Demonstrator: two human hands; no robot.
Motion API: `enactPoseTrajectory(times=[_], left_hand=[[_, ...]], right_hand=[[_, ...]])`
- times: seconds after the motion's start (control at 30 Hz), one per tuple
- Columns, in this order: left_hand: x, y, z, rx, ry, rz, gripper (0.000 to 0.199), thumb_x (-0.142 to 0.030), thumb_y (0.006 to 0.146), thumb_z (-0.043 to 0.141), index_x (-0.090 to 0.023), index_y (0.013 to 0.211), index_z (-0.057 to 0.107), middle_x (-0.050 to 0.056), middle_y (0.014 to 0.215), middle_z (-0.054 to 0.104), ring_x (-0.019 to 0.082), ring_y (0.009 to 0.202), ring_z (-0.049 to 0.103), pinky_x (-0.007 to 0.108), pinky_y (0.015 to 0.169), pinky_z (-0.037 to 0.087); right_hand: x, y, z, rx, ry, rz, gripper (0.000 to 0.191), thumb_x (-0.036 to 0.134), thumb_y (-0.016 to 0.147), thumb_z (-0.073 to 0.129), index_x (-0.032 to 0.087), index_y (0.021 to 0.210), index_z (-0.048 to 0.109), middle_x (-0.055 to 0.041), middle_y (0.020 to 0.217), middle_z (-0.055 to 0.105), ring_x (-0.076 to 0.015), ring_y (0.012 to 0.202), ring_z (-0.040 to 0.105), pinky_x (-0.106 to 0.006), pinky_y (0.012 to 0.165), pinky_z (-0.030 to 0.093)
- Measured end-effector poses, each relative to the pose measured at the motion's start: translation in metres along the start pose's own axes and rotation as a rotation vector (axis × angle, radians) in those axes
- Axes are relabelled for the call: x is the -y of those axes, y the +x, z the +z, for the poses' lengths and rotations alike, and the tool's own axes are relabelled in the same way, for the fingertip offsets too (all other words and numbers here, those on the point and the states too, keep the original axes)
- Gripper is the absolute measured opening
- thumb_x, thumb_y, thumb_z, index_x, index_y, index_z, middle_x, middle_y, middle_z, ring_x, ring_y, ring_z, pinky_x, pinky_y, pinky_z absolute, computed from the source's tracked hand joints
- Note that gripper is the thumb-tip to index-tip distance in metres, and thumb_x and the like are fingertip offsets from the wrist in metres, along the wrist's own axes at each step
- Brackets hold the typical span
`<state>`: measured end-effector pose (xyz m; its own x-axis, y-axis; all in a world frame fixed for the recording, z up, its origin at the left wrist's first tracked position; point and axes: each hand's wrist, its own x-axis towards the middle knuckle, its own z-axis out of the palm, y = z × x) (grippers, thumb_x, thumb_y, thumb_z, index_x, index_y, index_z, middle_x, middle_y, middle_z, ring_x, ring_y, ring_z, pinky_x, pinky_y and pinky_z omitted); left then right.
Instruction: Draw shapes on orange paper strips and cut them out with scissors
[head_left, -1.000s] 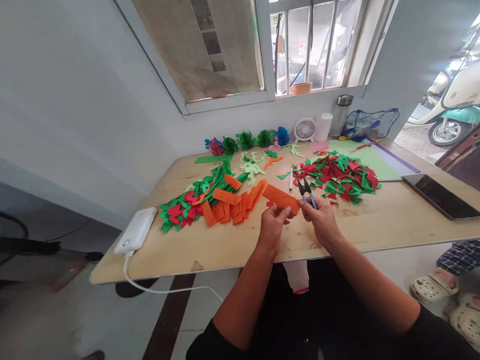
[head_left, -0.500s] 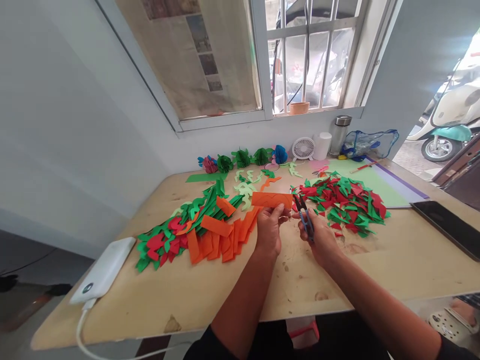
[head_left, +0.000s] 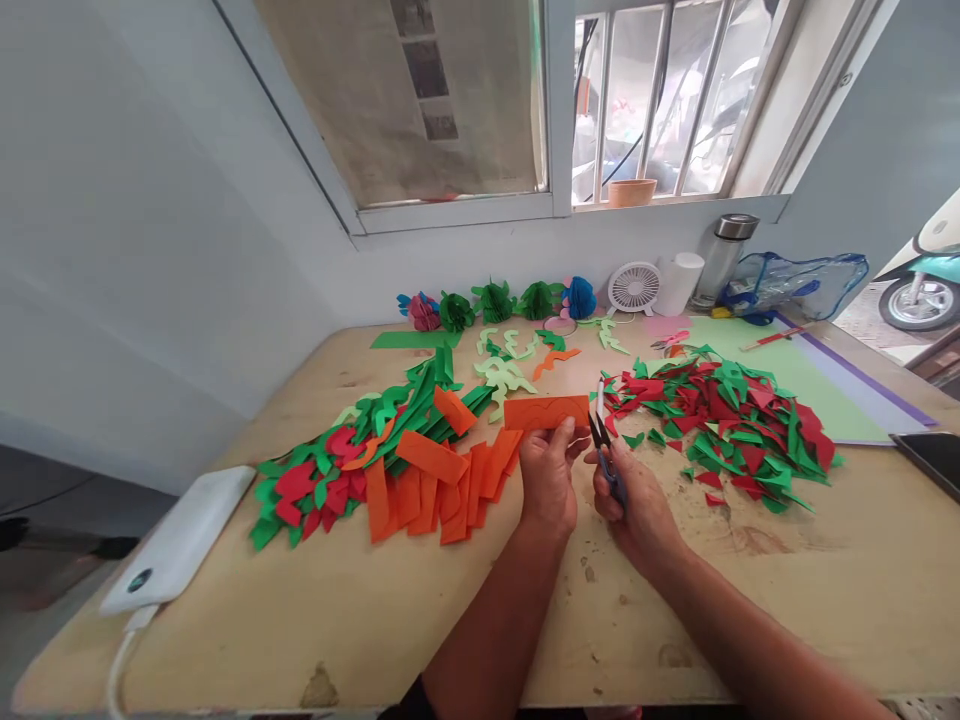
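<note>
1. Two bare hands at work. Left hand (head_left: 551,485): thumb and fingers pinched narrow on one orange rectangular paper strip (head_left: 525,413), raised above the table and marked with a wavy line. Right hand (head_left: 645,510): fingers curled around one pair of dark-bladed, blue-handled metal snips (head_left: 600,432), tips just beside the strip's right end.
2. Progress, as judged: the held strip keeps its straight outline, so its shaping appears undone. Two wavy orange paper cut-outs are finished: one (head_left: 556,360) beyond the left fingers, one (head_left: 371,447) to their left.
3. Remaining: a fan of plain orange paper strips (head_left: 457,500), left of the left fingers; roughly ten, overlap prevents an exact count.
4. Red and green paper cut-outs (head_left: 330,480), farther left: many, uncountable. Red and green angular paper scraps (head_left: 750,420), right of the right fingers: one heap, uncountable.
5. Beyond the fingers: five pleated paper ornaments (head_left: 493,302), one white desk fan (head_left: 634,289), one slim white pen (head_left: 601,395).
</note>
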<state>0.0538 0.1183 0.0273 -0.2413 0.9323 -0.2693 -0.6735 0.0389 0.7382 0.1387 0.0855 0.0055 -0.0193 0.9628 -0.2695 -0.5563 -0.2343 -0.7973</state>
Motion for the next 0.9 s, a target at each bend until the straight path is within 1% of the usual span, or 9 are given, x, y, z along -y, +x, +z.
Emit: enactPoseTrajectory(times=[0.1, 0.2, 0.23, 0.37, 0.43, 0.6, 0.67, 0.77, 0.9], left_hand=[[0.0022, -0.0016, 0.0007, 0.028, -0.014, -0.022, 0.024, -0.028, 0.058, 0.078, -0.012, 0.068, 0.064, 0.003, 0.066, 0.066, 0.013, 0.062, 0.063, 0.027, 0.065, 0.047], [0.0019, -0.003, 0.0023, 0.074, -0.022, -0.043, 0.025, -0.03, 0.059, 0.078, -0.012, 0.071, 0.065, 0.004, 0.066, 0.067, 0.012, 0.057, 0.06, 0.025, 0.058, 0.044], [0.0011, -0.0033, 0.0027, 0.067, -0.026, -0.043, 0.026, -0.03, 0.059, 0.078, -0.012, 0.07, 0.065, 0.003, 0.066, 0.067, 0.012, 0.057, 0.06, 0.025, 0.058, 0.044], [-0.0034, -0.004, 0.0034, -0.007, -0.048, -0.015, 0.023, -0.028, 0.06, 0.078, -0.013, 0.068, 0.064, 0.002, 0.064, 0.066, 0.014, 0.062, 0.064, 0.028, 0.068, 0.05], [-0.0055, -0.0045, 0.0037, -0.018, -0.062, -0.01, 0.021, -0.028, 0.061, 0.077, -0.013, 0.066, 0.063, 0.002, 0.063, 0.066, 0.014, 0.063, 0.065, 0.029, 0.071, 0.051], [-0.0058, -0.0055, 0.004, -0.02, -0.059, -0.008, 0.021, -0.026, 0.06, 0.078, -0.013, 0.064, 0.062, 0.002, 0.063, 0.066, 0.014, 0.064, 0.065, 0.028, 0.07, 0.051], [-0.0042, -0.0055, 0.0036, -0.005, -0.045, -0.008, 0.022, -0.026, 0.059, 0.078, -0.013, 0.065, 0.062, 0.002, 0.064, 0.065, 0.014, 0.063, 0.065, 0.028, 0.068, 0.051], [-0.0017, -0.0057, 0.0029, 0.05, -0.023, -0.016, 0.023, -0.028, 0.06, 0.078, -0.013, 0.07, 0.065, 0.003, 0.067, 0.067, 0.014, 0.063, 0.064, 0.028, 0.066, 0.05], [-0.0016, -0.0079, 0.0035, 0.08, -0.01, -0.009, 0.021, -0.028, 0.062, 0.076, -0.013, 0.071, 0.065, 0.003, 0.066, 0.067, 0.014, 0.06, 0.062, 0.026, 0.062, 0.049]], right_hand=[[0.001, -0.0017, 0.0022, 0.002, -0.023, -0.007, 0.043, 0.057, 0.069, 0.075, 0.016, 0.078, 0.066, 0.0043, 0.054, 0.05, -0.0028, 0.042, 0.033, -0.016, 0.04, 0.022], [0.0026, -0.0031, 0.0048, -0.008, -0.029, -0.009, 0.043, 0.057, 0.068, 0.076, 0.017, 0.079, 0.066, 0.004, 0.054, 0.052, -0.0027, 0.042, 0.033, -0.016, 0.04, 0.023], [0.0032, -0.0036, 0.0055, -0.01, -0.028, -0.013, 0.043, 0.057, 0.067, 0.076, 0.017, 0.08, 0.066, 0.0041, 0.054, 0.052, -0.0027, 0.042, 0.033, -0.016, 0.04, 0.022], [0.0053, -0.006, 0.0069, -0.007, -0.047, -0.034, 0.043, 0.056, 0.069, 0.075, 0.017, 0.083, 0.065, 0.0044, 0.054, 0.052, -0.0032, 0.04, 0.03, -0.018, 0.039, 0.019], [0.0056, -0.0072, 0.0068, -0.011, -0.063, -0.034, 0.044, 0.056, 0.069, 0.074, 0.017, 0.085, 0.065, 0.0042, 0.054, 0.052, -0.0037, 0.04, 0.03, -0.019, 0.039, 0.018], [0.0052, -0.0086, 0.0072, -0.009, -0.085, -0.025, 0.043, 0.057, 0.069, 0.074, 0.018, 0.083, 0.064, 0.0041, 0.054, 0.052, -0.0047, 0.041, 0.029, -0.02, 0.039, 0.017], [0.0052, -0.0087, 0.0077, -0.008, -0.093, -0.023, 0.042, 0.057, 0.069, 0.074, 0.018, 0.083, 0.064, 0.0043, 0.054, 0.051, -0.0049, 0.041, 0.029, -0.02, 0.039, 0.017], [0.0052, -0.0085, 0.0082, -0.011, -0.092, -0.029, 0.042, 0.057, 0.07, 0.073, 0.018, 0.082, 0.065, 0.0047, 0.053, 0.049, -0.0052, 0.041, 0.028, -0.02, 0.038, 0.017], [0.0045, -0.0082, 0.0074, 0.003, -0.083, -0.056, 0.039, 0.055, 0.071, 0.074, 0.018, 0.078, 0.064, 0.0049, 0.053, 0.05, -0.0043, 0.041, 0.028, -0.018, 0.039, 0.021]])
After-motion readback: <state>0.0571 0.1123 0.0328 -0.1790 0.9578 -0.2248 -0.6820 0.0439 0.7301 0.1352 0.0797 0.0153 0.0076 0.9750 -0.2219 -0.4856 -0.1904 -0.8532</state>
